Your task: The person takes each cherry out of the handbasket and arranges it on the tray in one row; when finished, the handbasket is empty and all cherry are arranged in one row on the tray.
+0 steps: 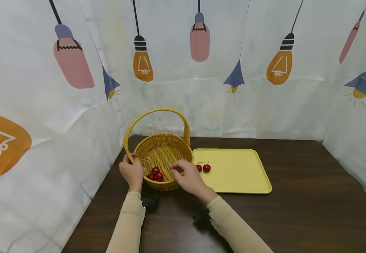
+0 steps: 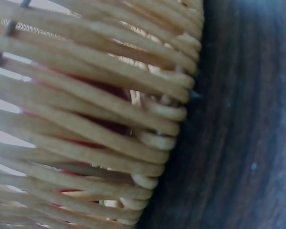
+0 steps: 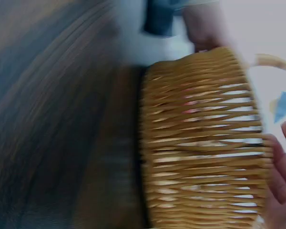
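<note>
Dark table (image 1: 312, 200) nearest. I see the left hand (image 1: 132, 172) gripping the basket (image 1: 164, 139) at its left side, 3 cherries (image 1: 159, 176) inside. Right hand (image 1: 189, 177) over its right side, fingers loosely bent, thumb apart. Just beyond, 2 more cherries (image 1: 206, 168) on the tray (image 1: 238, 172).

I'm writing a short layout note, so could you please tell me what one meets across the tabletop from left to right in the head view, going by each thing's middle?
Left hand → three cherries inside the woven basket → right hand → yellow tray.
</note>
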A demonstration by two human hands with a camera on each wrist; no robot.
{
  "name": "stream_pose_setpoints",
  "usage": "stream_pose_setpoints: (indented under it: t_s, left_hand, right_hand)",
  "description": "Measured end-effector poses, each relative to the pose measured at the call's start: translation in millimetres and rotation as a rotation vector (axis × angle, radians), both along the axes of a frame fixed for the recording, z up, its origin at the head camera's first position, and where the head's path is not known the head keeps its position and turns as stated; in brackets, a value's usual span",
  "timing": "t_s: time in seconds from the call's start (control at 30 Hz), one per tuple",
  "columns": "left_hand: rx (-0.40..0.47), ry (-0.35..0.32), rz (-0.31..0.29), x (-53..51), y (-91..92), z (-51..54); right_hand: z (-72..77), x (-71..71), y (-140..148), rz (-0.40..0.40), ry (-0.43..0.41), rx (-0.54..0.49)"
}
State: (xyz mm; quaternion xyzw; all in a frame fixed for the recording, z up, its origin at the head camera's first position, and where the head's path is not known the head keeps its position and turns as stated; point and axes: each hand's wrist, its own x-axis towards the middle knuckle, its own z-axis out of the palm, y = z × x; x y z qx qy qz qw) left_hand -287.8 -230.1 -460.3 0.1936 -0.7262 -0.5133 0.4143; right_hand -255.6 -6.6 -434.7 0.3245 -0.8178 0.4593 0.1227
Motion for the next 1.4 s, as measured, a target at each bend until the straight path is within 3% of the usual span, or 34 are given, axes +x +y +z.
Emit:
stream_pose_setpoints:
  t_s: [0.1, 0.17, 0.3, 0.67, 0.9, 1.03, 1.4]
  left_hand:
    - [0.015, 0.001, -0.008, 0.0, -0.6, -0.8]
    - [0.021, 0.003, -0.010, -0.3, -0.7, -1.5]
    - [0.026, 0.002, -0.020, -0.2, 0.3, -2.2]
    - [0.016, 0.010, -0.017, -0.4, 0.5, -1.2]
    - [0.006, 0.010, -0.005, -1.2, 0.4, -1.8]
    - [0.011, 0.003, 0.000, -0.4, 0.5, -3.7]
    - [0.019, 0.013, -0.008, -0.7, 2.2, -3.2]
  right_hand:
    - [-4.9, -5.4, -13.2, -0.074, 0.109, 0.193]
    - [-5.2, -8.7, -20.6, -0.109, 0.139, 0.304]
    - [0.8, -13.6, -31.4, -0.113, 0.069, 0.427]
    - [11.2, -25.1, -56.0, -0.087, -0.170, 0.505]
    - [13.6, -32.9, -58.4, 0.069, -0.187, 0.581]
    - [13.5, -36.1, -58.3, 0.126, -0.244, 0.609]
    - [13.4, -40.0, -58.1, 0.132, -0.321, 0.632]
